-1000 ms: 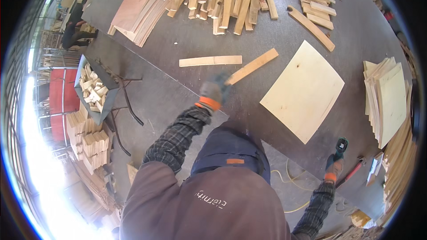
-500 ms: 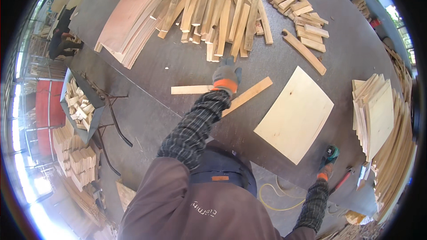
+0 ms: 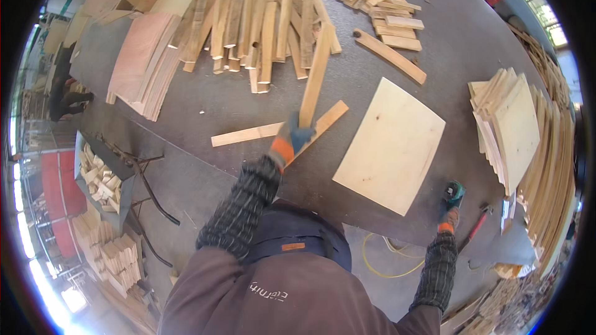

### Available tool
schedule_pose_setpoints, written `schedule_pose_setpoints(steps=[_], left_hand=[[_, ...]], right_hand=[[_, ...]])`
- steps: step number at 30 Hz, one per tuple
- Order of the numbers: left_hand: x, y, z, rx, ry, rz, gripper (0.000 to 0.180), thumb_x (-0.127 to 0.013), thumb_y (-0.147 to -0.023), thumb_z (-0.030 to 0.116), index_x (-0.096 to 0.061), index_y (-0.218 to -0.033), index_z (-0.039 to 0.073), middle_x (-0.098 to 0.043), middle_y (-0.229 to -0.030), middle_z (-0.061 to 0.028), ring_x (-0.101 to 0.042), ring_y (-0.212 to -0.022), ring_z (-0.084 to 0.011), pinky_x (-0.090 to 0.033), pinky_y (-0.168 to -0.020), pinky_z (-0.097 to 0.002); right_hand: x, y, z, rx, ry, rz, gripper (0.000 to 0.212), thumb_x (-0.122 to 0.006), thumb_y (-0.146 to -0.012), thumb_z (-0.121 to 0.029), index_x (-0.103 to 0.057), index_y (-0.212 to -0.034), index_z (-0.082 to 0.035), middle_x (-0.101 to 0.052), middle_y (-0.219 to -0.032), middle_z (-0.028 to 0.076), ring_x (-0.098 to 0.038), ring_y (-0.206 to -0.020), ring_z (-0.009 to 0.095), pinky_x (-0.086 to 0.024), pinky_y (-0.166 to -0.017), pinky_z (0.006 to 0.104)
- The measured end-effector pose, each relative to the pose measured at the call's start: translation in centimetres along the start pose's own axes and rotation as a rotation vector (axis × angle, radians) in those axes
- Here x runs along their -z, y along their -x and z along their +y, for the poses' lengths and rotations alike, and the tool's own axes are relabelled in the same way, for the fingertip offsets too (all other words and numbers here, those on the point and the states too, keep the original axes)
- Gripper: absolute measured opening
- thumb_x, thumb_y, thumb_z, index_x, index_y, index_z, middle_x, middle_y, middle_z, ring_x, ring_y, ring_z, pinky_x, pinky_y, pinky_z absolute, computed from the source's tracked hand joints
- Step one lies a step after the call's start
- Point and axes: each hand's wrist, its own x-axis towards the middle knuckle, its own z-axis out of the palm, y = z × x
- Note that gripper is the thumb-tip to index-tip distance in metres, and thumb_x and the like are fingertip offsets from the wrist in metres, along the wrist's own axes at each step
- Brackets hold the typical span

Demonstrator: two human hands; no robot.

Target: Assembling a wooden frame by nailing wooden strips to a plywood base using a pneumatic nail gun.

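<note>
- The gloved right hand (image 3: 451, 216) was wrapped firmly about a teal-and-black power tool (image 3: 454, 192); a red-handled hammer (image 3: 477, 227) lay just beside it on the table (image 3: 261, 105).
- The gloved left hand (image 3: 297, 131) had its grip clamped on the near end of a wooden batten (image 3: 315, 80).
- Beneath that hand lay two loose battens (image 3: 326, 125), set at an angle to each other.
- Right of them, a pale plywood panel (image 3: 391, 149) lay flat.
- Farther off, the held batten's far end overlapped the batten pile (image 3: 233, 25) in view; contact could not be told.
- The step in hand looked like fetching a batten; the next move seemed to call for drawing it clear without dragging its neighbours.
</note>
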Motion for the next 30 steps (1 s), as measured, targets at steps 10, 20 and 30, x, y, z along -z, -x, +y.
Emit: schedule_pose_setpoints(steps=[10, 20, 30], left_hand=[[-8.6, 7.1, -4.1, 0.05, -0.655, 0.09, 0.056, -0.061, -0.092, 0.018, -0.054, -0.144, -0.001, -0.071, -0.11, -0.035, -0.068, -0.109, -0.0536, -0.053, -0.094, -0.0539], [-11.8, 9.6, -0.4, 0.216, 0.1, -0.155, 0.043, -0.07, -0.099, 0.026, -0.066, -0.123, -0.01, -0.075, -0.108, -0.0145, -0.069, -0.091, -0.0199, -0.055, -0.077, -0.0349], [-13.3, 11.8, 0.1, 0.419, 0.809, -0.495, 0.047, -0.055, -0.112, 0.024, -0.052, -0.147, -0.007, -0.064, -0.141, -0.0164, -0.064, -0.128, -0.0226, -0.053, -0.109, -0.0363]], right_hand=[[4.9, 6.4, -9.0, 0.227, 0.209, -0.386, 0.039, -0.069, -0.094, -0.031, -0.066, -0.123, -0.006, -0.067, -0.128, 0.023, -0.067, -0.119, 0.038, -0.054, -0.103, 0.0447], [10.1, 24.0, -28.9, 1.129, -0.187, 0.22, 0.082, -0.068, -0.089, -0.029, -0.04, -0.162, -0.004, -0.041, -0.164, 0.02, -0.036, -0.154, 0.044, -0.028, -0.127, 0.0587], [12.3, 25.0, -27.9, 1.114, -0.559, 0.255, 0.086, -0.073, -0.08, -0.012, -0.041, -0.157, 0.006, -0.043, -0.159, 0.029, -0.04, -0.148, 0.05, -0.031, -0.125, 0.0588]])
